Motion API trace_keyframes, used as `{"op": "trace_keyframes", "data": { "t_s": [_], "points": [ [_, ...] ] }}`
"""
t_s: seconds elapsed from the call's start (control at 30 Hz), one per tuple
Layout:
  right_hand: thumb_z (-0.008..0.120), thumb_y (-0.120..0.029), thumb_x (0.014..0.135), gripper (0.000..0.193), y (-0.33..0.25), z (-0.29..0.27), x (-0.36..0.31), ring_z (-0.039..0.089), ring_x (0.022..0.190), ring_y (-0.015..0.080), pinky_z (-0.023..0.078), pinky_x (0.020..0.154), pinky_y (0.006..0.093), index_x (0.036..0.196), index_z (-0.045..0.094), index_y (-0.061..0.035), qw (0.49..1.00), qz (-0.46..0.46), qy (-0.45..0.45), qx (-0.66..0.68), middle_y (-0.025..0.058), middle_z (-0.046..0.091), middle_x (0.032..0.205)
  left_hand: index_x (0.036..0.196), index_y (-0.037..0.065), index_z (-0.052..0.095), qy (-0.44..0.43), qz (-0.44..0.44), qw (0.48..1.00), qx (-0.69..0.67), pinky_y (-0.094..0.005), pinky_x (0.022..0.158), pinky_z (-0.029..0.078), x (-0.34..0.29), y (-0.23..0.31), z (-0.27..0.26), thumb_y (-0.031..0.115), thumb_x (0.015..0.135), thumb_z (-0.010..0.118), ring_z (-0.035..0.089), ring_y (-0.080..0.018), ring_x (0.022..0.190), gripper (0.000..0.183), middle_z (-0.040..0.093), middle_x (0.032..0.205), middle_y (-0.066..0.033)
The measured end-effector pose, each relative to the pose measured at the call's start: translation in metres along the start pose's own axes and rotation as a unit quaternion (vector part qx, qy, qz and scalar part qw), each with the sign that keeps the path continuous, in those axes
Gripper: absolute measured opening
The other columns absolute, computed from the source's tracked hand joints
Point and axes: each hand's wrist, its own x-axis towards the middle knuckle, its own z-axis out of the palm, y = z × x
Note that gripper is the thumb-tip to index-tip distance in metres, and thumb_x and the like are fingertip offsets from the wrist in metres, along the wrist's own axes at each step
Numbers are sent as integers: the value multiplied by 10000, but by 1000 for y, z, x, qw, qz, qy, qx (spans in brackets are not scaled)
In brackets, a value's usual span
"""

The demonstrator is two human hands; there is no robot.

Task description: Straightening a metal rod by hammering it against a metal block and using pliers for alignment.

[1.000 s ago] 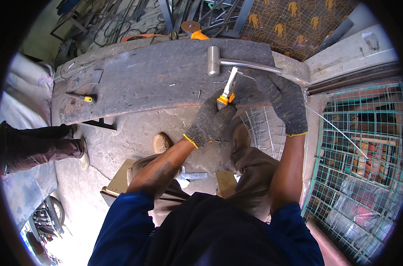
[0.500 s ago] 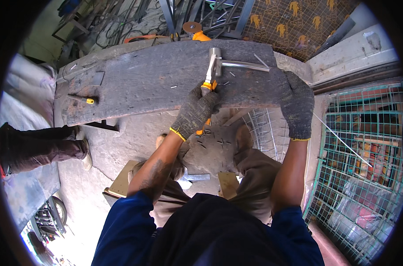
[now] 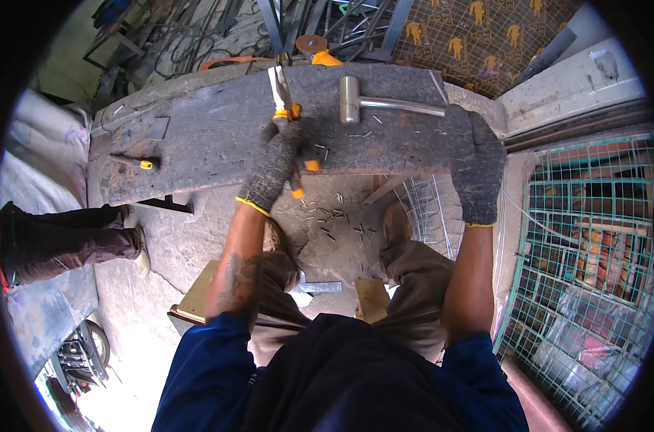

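Note:
Both hands wear dark knit gloves with yellow cuffs. My left hand is closed round pliers with orange handles, their bright jaws pointing away from me over the wooden bench. Motion blurs this glove a little. On the right, my right hand closes on the handle end of a metal hammer, whose head rests on the bench. Short metal pieces lie on the wood between the hands. A thin pale wire runs out beside the right glove; whether I hold it cannot be seen.
A yellow-handled tool and a square metal plate lie on the bench's left. Several short pieces litter the floor. Beyond the bench sits a round disc. Green mesh stands right; another person's legs are at left.
My left hand has moved left with the pliers, away from the hammer head. The wire beside my right hand has shifted and looks more bent. More short pieces on the floor are uncovered.

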Motion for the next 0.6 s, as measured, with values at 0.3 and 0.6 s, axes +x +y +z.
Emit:
{"op": "trace_keyframes", "data": {
  "t_s": [0.3, 0.6],
  "points": [
    [640, -321, 962, 264, -51, 25, -13, 686, 967, 340, 522, 881, 428, 1135, 697, -130, 989, -21, -149, 4, 154, 699, 1121, 1285, 34, 587, 255, 124, 830, 480, -429, 840, 519, 12, -6, -110, 303, 872, 711, 663, -360, 977, 508, 664, 1080, -242],
    [588, -240, 981, 285, -35, 34, -15, 651, 1060, 342, 497, 932, 415, 1189, 663, -60, 994, -9, -109, -2, 164, 673, 1184, 1188, 54, 635, 146, 253, 859, 420, -451, 949, 493, -13, 24, -52, 223, 890, 682, 617, -423, 1074, 345, 627, 1203, -216]
  ]
}}
